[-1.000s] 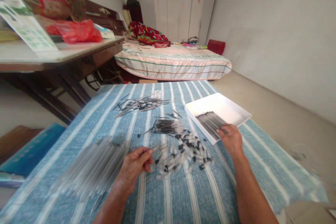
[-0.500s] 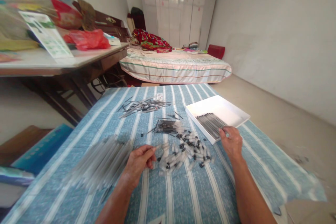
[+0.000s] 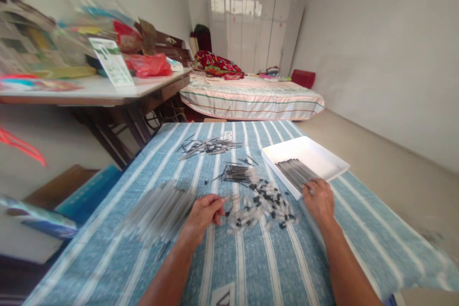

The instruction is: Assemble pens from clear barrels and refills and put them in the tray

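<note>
Since a second ago the left hand (image 3: 204, 211) has stayed at the left edge of the heap of short clear plastic caps with black ends (image 3: 260, 204), and the right hand (image 3: 319, 198) has stayed at the near corner of the shallow white cardboard box (image 3: 317, 152). The heap lies in the middle of the frame, between the two hands. The left fingers are curled narrow, tips touching the nearest caps; whether they pinch one is too blurred to tell. The right fingers bend over the ends of the row of thin grey rods (image 3: 296, 172) in the box; I cannot tell if they grasp any. Left of the left hand lies a blurred pile of long clear tubes (image 3: 158, 210). Above the heap sits a bundle of thin dark refills (image 3: 236, 172). All of it rests on the blue-and-white striped cloth (image 3: 251, 258).
</note>
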